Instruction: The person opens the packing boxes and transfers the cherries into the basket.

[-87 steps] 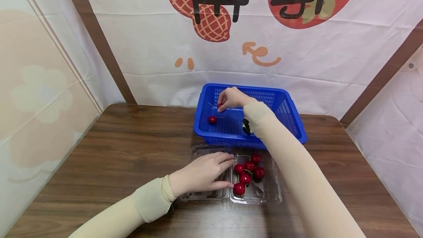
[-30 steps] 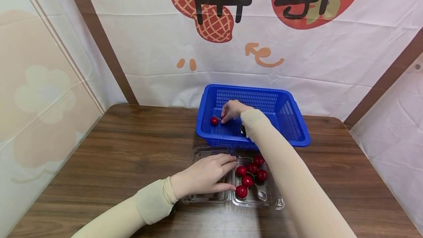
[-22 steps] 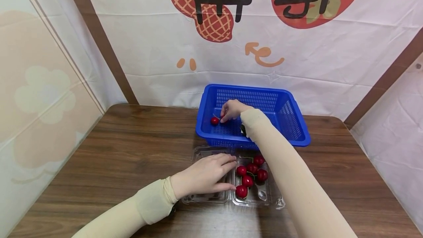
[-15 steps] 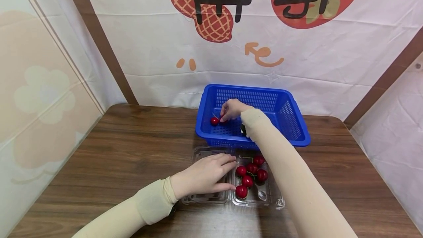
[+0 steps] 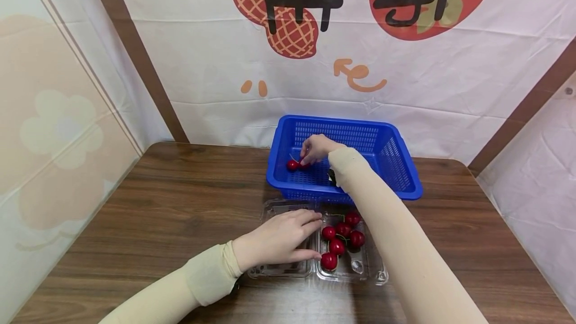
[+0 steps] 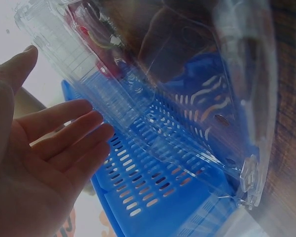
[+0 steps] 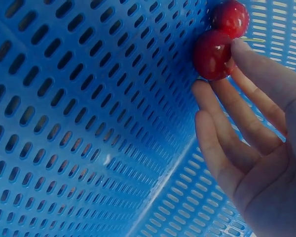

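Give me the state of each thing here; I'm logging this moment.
clear clamshell box: open, five cherries in its right half.
blue basket: upright, two cherries inside.
cherry: in the basket, touched by the right hand's fingertips.
left hand: fingers straight, flat on the box's left half.
right hand: in the basket, at the cherries.

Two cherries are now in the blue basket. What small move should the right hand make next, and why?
Probably lift the right hand clear of the blue basket. Its fingertips only touch one cherry, which lies against a second cherry on the basket floor. Five more cherries wait in the clear tray under the left hand.
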Available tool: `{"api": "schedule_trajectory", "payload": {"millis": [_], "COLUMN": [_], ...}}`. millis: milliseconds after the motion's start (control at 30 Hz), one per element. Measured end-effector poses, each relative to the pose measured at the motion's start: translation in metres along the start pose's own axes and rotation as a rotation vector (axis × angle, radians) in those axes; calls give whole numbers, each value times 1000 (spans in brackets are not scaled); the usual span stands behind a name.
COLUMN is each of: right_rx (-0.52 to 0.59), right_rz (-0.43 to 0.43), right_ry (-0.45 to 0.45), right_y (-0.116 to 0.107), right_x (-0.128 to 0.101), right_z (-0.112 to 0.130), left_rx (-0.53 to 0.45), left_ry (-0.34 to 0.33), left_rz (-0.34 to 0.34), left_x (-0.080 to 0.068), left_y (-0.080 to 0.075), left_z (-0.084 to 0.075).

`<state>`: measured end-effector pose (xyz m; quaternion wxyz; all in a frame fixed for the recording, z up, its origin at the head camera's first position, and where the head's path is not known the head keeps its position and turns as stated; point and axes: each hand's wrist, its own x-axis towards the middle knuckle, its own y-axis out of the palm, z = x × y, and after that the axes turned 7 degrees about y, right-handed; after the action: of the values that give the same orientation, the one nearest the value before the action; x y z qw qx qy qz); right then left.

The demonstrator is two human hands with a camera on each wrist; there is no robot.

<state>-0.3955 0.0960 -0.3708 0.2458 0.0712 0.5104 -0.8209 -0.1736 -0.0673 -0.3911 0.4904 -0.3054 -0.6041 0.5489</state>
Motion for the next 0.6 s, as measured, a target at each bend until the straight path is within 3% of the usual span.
{"api": "schedule_trajectory", "payload": {"millis": [600], "right_rx": [-65], "right_rz": [5], "right_ry": [11], "right_y": [1], "right_x": [2], "right_z": [1], "left_rx": [-2], "left_ry": [-6], "left_rz": [3], "left_x": [0], "left_y": [-1], "left_z": [0]}}
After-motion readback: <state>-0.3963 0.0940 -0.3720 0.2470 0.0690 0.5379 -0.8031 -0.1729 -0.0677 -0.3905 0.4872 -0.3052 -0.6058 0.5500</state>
